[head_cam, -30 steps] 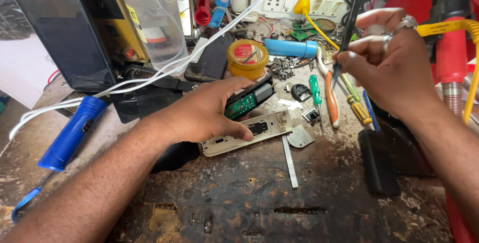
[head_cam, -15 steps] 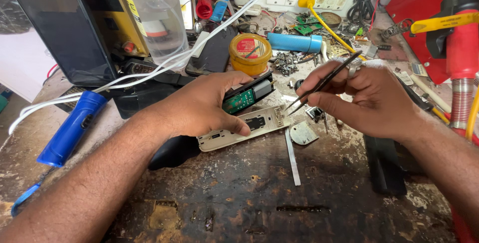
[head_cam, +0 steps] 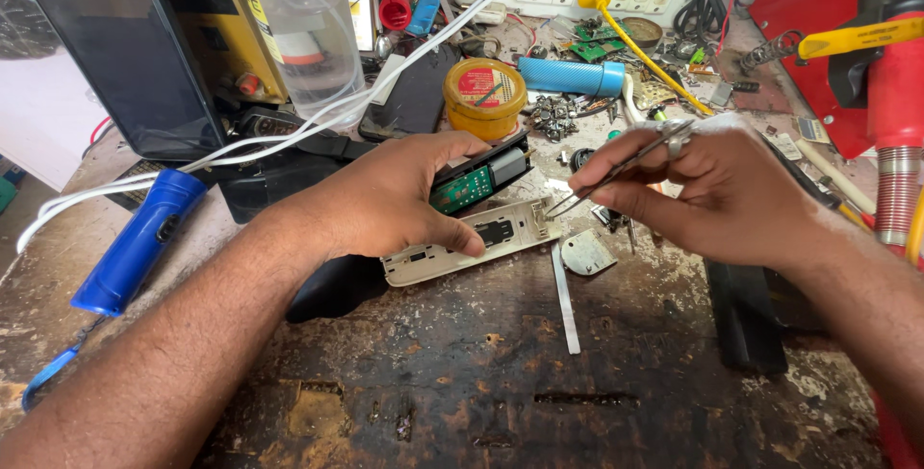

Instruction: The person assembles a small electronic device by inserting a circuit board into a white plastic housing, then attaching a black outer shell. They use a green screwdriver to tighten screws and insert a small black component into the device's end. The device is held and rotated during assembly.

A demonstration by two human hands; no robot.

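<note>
My left hand (head_cam: 395,202) presses down on a small opened device: a white plastic shell (head_cam: 500,235) lying flat on the worn bench, with a green circuit board (head_cam: 462,190) and a black part just behind it. My thumb rests on the shell's front edge. My right hand (head_cam: 717,190) holds metal tweezers (head_cam: 616,171), whose tips touch the right end of the white shell. A thin metal strip (head_cam: 566,301) and a small grey metal plate (head_cam: 587,253) lie on the bench just right of the shell.
A yellow tin (head_cam: 484,97), a blue cylinder (head_cam: 573,76), a blue torch (head_cam: 140,238), white cables (head_cam: 289,132), a clear bottle (head_cam: 303,31) and a dark box (head_cam: 115,46) crowd the back. A red hot-air tool (head_cam: 895,94) stands at the right. Small parts litter the bench.
My right hand came down from the upper right, picked up the tweezers and brought their tips to the shell's right end. My left hand stayed on the device.
</note>
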